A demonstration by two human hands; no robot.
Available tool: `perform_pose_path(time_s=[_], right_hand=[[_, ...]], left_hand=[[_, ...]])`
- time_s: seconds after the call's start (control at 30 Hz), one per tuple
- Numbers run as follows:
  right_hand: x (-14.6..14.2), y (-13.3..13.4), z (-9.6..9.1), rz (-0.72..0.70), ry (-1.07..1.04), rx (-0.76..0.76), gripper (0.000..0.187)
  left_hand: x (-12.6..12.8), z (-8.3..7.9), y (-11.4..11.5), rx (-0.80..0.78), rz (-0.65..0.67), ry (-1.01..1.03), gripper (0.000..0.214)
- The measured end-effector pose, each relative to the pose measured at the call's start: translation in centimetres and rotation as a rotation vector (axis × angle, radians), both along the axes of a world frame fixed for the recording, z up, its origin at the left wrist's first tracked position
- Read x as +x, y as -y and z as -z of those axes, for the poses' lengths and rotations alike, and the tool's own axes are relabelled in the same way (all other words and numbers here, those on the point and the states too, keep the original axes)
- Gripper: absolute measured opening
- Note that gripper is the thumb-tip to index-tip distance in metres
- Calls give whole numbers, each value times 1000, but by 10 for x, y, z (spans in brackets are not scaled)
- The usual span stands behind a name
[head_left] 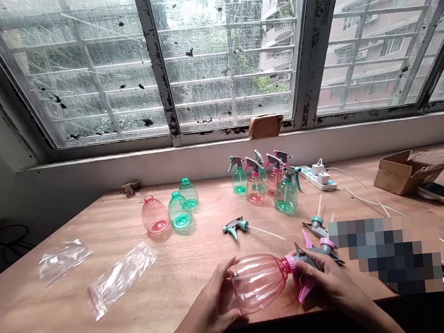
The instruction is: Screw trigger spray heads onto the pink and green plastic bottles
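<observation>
A clear pink spray bottle [258, 283] lies tilted on its side above the table's front edge. My left hand [214, 299] is closed round its base end. My right hand [331, 280] grips the grey and pink trigger spray head [301, 263], whose pink collar sits at the bottle's neck; how tightly it is screwed on I cannot tell. Just beyond my right hand lie a loose pink-collared spray head [327, 245] and a green-collared one [317, 224]. Farther forward, a teal spray head [235, 227] rests with its straw pointing right.
Left of centre stand a headless pink bottle [155, 216] and two green ones [180, 211]. Several bottles with heads [285, 194] cluster at the back. Plastic bags [123, 279] lie left. A power strip [318, 179], cardboard box [399, 174], cables and a pixelated area are right.
</observation>
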State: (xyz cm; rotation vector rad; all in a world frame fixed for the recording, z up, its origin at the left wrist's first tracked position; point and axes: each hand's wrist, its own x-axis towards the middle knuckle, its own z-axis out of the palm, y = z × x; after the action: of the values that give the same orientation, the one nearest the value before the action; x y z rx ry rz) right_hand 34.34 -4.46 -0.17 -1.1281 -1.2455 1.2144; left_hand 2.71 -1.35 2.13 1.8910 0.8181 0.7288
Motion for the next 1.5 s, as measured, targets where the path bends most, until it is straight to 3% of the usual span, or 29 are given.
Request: perform_pose_path(time_s=[0.23,0.47,0.6,0.8,0.9,1.2,1.33,1.5], right_hand=[[-1,4,-6,-18,57,11,40],[0,4,-1,-46,-71,-4,45],[-3,5,-4,27,-57,3,46],[-8,8,-4,16,-122,-54,49],[-8,9,-4,10,-128,-59,48],[-8,8,-6,5,-89,-41,50],[-6,7,-8,-52,-68,-37,47],[-4,8,-9,-86,-57,-77,47]], left_hand=[[-5,6,-4,83,16,-12,76],[-10,9,-3,-58,115,55,103],[-10,4,1,-34,93,-4,106],[-4,-3,4,165,-36,-108,82],[-3,-1,0,206,11,-94,84],[-6,-5,5,131,49,-17,102],[-3,-4,4,78,38,39,98],[-6,8,-2,178,22,-41,97]])
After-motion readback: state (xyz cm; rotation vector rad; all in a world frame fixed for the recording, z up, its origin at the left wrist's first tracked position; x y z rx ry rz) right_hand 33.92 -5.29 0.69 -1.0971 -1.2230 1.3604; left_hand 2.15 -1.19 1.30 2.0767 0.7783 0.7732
